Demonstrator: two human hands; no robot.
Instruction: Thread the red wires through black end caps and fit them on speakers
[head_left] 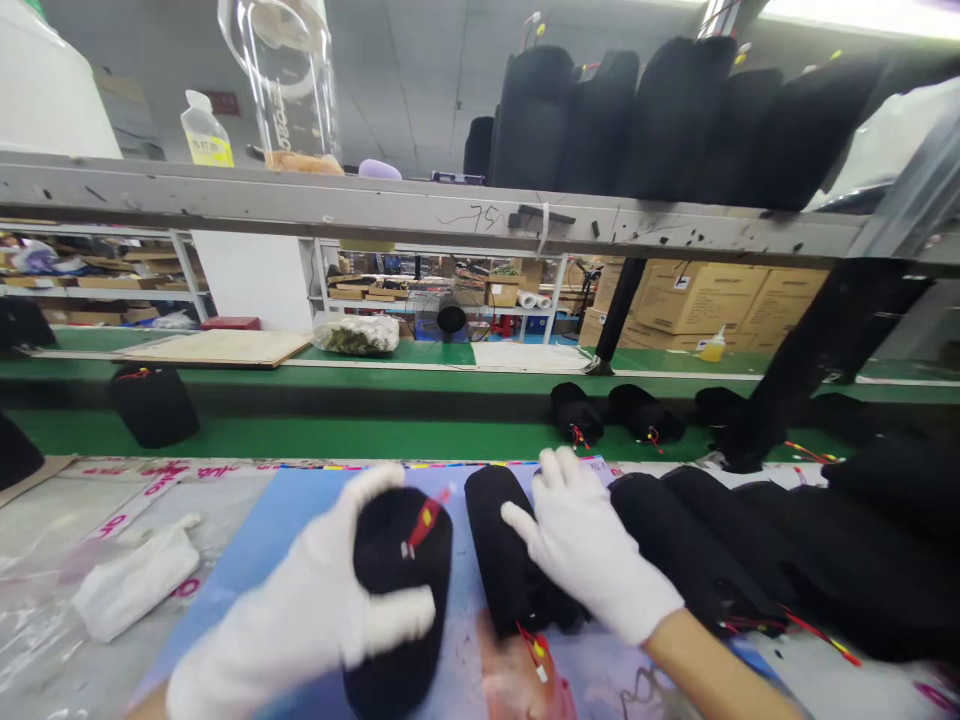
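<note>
Left hand in a white glove, and the grip is wide: thumb over the top, fingers across the front of a black padded roll, held on a printed blue mat. A red-and-yellow tag sits on the roll's face. Right hand, gloved too, lies on a second roll just beside it, fingers spread, that grip open and pressing rather than clasping. Further right, a heap of black rolls crowds the desk, red cords trailing, and a white cloth bag lies off to the left. Beyond, a green belt carries more black pieces. Up on the shelf there's a clear acrylic cylinder with tan stuff at its base, a plastic bottle with a yellow label, and a row of black cases. Far back — cardboard boxes, and a clear bag of something greenish, contents too small to tell.
</note>
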